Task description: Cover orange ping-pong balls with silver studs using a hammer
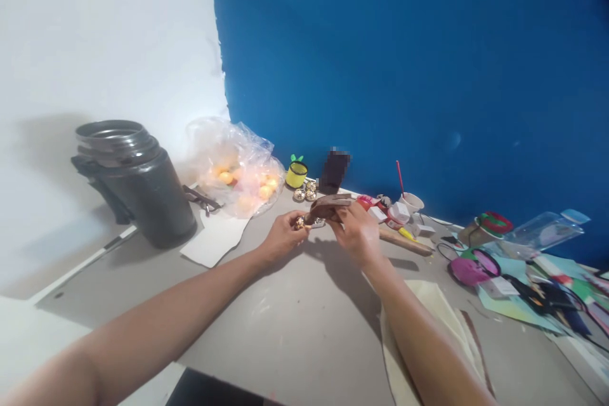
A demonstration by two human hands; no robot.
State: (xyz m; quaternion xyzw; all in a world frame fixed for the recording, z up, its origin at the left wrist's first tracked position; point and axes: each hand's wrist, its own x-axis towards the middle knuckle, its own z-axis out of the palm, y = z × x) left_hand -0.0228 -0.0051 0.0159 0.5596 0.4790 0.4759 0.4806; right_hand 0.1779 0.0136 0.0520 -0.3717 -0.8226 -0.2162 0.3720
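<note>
My right hand (359, 228) is closed around a hammer (328, 204) close to its rusty brown, claw-like head. The wooden handle (406, 242) sticks out to the right behind the hand and casts a shadow on the table. My left hand (285, 235) pinches a small shiny gold ball (299, 222), which looks like a jingle bell, just beside the hammer head. Another shiny bit shows under the head, partly hidden. Behind the hands, several gold bells (299, 195) sit near a small yellow mesh basket (296, 174) with green on top.
A large dark flask (143, 184) stands at left, beside a clear bag of orange items (238, 171) and white paper (214, 244). A dark phone (334, 171) leans against the blue wall. Right are a paper cup (412, 203), clear bottle (547, 231), pink mesh item (469, 269) and cream cloth (423, 298).
</note>
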